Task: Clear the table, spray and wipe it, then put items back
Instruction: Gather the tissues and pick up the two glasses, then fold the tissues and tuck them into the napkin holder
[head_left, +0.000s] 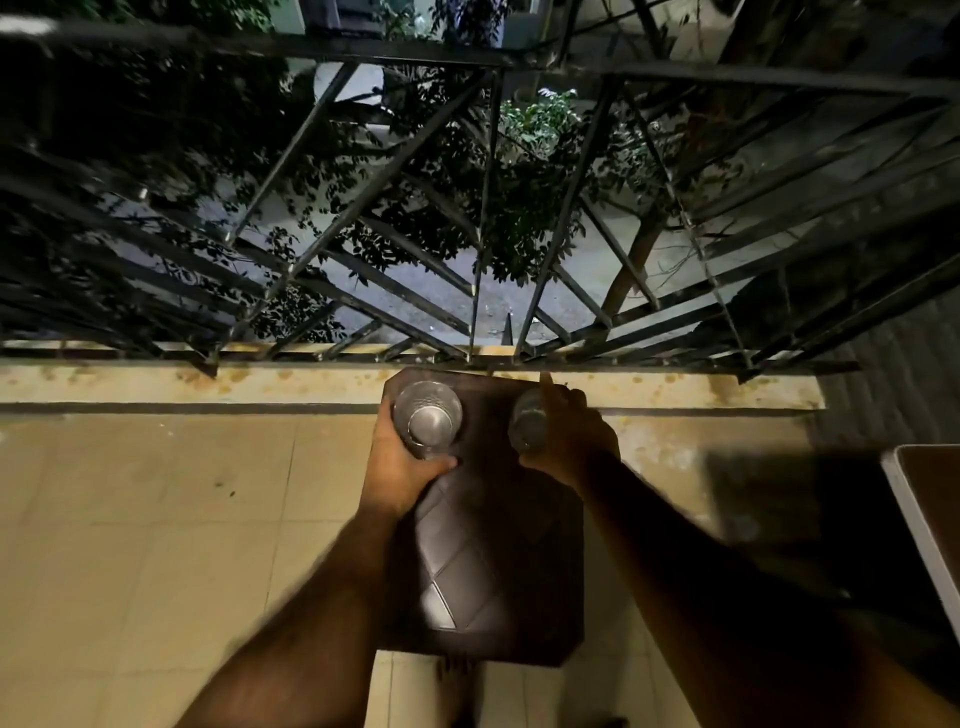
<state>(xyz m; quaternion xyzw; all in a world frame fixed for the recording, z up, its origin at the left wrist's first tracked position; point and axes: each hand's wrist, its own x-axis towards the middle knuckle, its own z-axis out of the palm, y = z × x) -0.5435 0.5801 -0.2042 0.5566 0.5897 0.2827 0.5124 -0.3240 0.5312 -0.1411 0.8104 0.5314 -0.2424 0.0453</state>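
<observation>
A small dark brown table (498, 561) with a diamond-patterned top stands on the balcony floor against the railing. My left hand (400, 467) grips a clear drinking glass (427, 418) over the table's far left corner. My right hand (569, 436) grips a second clear glass (527, 421) over the far right corner. Whether either glass touches the tabletop I cannot tell. Both glasses look empty.
A black metal railing (483, 234) runs along a stained concrete ledge (208, 382) just beyond the table, with trees and a street below. Beige floor tiles (156, 519) spread to the left. A white-edged brown surface (930, 519) juts in at the right. My bare foot (457, 686) shows below the table.
</observation>
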